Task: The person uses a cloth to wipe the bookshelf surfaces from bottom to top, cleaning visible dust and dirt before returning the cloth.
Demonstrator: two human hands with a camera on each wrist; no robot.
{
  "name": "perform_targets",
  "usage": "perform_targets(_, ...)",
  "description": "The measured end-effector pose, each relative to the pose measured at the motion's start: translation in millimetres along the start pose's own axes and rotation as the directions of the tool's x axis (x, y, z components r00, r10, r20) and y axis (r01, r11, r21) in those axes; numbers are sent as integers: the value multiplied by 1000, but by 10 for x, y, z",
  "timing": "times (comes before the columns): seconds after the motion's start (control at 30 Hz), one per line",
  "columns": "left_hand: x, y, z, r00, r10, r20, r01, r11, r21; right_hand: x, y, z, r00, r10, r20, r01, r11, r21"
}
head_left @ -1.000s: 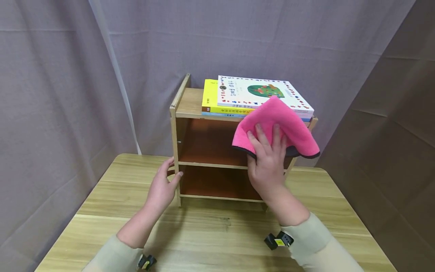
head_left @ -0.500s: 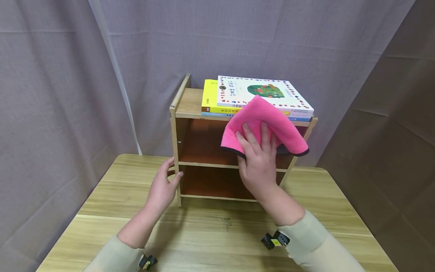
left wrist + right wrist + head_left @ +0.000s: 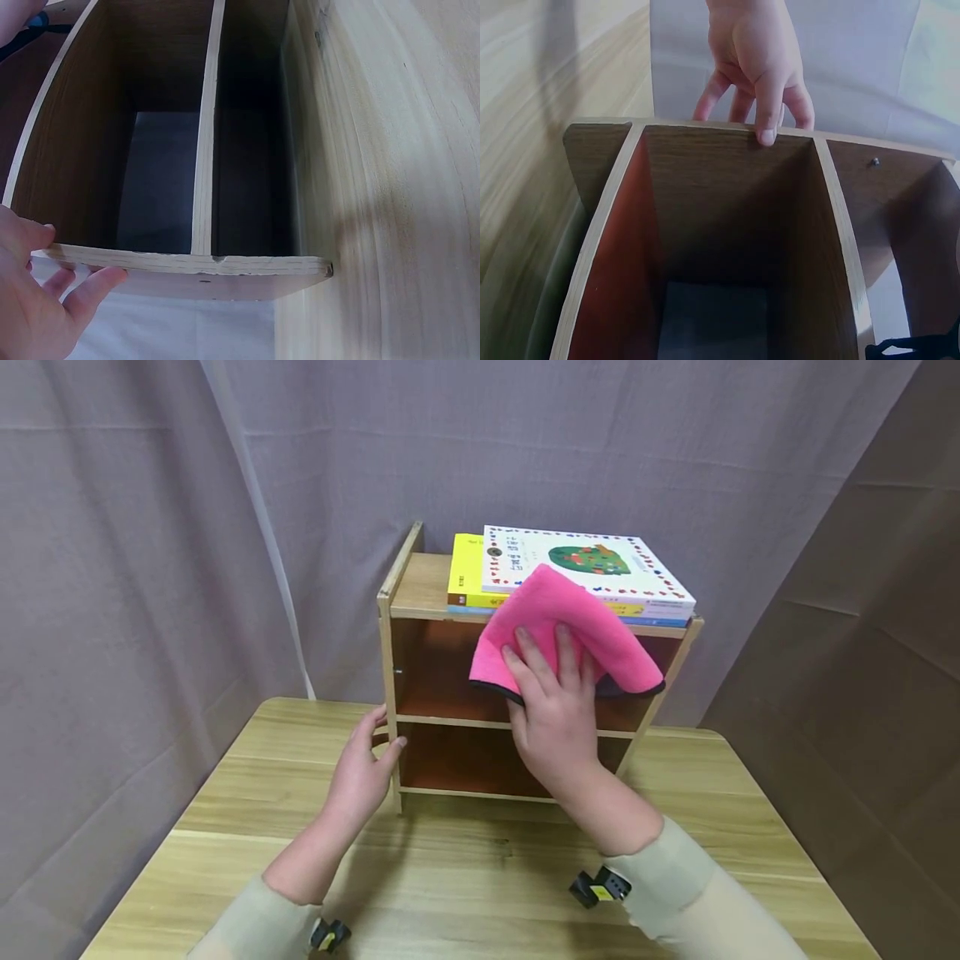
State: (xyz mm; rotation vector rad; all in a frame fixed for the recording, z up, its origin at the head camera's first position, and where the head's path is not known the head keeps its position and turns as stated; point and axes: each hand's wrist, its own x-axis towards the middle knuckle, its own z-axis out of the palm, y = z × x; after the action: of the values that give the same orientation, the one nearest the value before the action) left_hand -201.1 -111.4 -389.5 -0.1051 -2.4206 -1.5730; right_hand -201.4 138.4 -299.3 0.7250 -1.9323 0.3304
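Note:
My right hand [image 3: 558, 722] holds a pink cloth [image 3: 555, 602] with dark edging, its fingers spread over the front and the thumb tucked out of sight below the cloth's edge. The cloth covers part of the top board's front edge on a small wooden shelf [image 3: 457, 722]. My left hand [image 3: 363, 777] grips the shelf's left side panel. In the right wrist view, the left thumb lies over the panel's front edge, with the fingers on the outer side. Behind the cloth, a white picture book [image 3: 517, 547] tops a stack, partly hidden. A yellow book [image 3: 465, 564] shows beneath it.
The shelf stands on a wood-grain table [image 3: 465, 877]. Its middle and lower compartments show no objects. Grey curtains [image 3: 337, 460] hang behind and at the left, and a darker brown one [image 3: 862, 677] hangs at the right.
My right hand and the pink cloth have slid left along the shelf's top front edge, uncovering more of the book spines at the right. My left hand keeps its place on the side panel.

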Motion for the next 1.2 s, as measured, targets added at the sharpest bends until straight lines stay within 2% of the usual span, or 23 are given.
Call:
perform_targets(0.6,10,-9,6,1000,6,-3,-6,1000,-4,139,-225,120,996,-39,83,39,999,2)
perform_targets(0.83,13,-18,10,999,39,-15,-40,999,-14,190,-286,179,992,-87,91,86,996,13)
perform_targets(1.07,9,-21,11,999,39,-14,-39,999,-20,242,-292,160,983,-152,105,153,988,0)
perform_targets(1.2,8,-19,5,999,37,-16,-37,999,-13,276,-299,108,981,-176,86,177,984,-6)
